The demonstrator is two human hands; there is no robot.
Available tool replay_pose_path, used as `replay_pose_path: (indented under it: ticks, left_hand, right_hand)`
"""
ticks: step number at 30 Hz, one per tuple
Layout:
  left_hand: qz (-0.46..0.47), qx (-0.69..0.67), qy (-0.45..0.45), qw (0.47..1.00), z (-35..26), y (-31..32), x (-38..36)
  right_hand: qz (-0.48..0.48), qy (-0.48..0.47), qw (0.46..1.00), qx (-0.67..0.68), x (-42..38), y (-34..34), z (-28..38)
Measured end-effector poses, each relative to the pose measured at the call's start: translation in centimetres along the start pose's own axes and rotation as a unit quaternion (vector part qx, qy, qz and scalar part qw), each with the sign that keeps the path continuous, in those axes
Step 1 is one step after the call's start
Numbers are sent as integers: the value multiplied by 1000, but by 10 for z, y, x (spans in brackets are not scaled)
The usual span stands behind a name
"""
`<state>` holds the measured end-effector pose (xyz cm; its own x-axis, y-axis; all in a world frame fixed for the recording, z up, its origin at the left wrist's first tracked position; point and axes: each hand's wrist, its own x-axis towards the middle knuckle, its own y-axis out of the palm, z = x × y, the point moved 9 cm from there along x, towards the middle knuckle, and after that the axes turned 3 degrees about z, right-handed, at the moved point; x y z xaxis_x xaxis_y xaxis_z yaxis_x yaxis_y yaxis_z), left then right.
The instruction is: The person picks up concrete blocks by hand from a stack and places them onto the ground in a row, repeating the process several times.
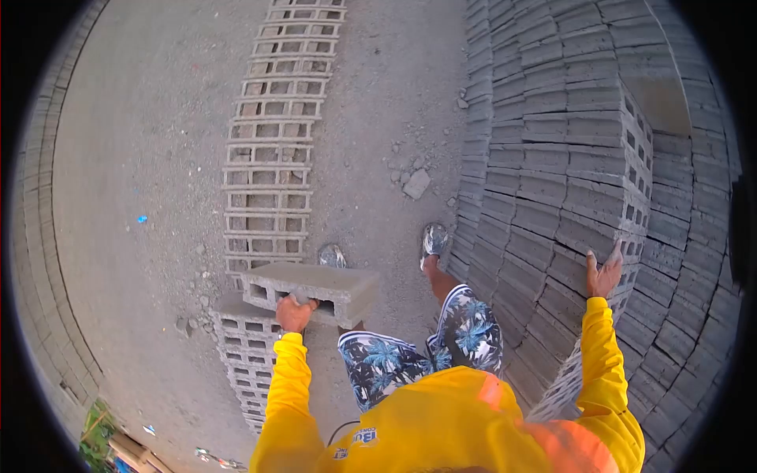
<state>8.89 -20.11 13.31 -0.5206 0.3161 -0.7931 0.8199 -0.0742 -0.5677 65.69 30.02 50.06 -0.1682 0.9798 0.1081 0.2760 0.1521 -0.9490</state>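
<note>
My left hand (295, 312) grips a grey concrete hollow block (315, 282), its fingers hooked into one of the holes. The block is tilted in front of my left leg, just over the end of a low stack of hollow blocks (244, 309). Over on the right, my right hand (605, 276) lies at the top edge of a tall stack of concrete blocks (544, 181). Its thumb and fingers are spread and nothing is held in them. Whether it presses on the stack is hard to tell.
A row of blocks (268, 177) with upward holes runs ahead on the dusty ground. Rubble and a larger broken lump (416, 184) lie between this row and the tall stack. More blocks (47, 260) line the far left. My shoes stand between the stacks.
</note>
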Motion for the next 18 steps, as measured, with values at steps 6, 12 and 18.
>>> replay_pose_path:
  ticks: [6,12,18]
  left_hand:
    - [-29,-75,64,995,-229,-54,-95]
    - [-20,-226,111,968,-465,-109,-179]
    - [-17,-351,230,908,-712,-172,-275]
  right_hand:
    - [7,13,998,69,-2,-33,6]
    - [101,39,980,169,12,-49,-18]
    - [152,82,942,289,24,-52,-49]
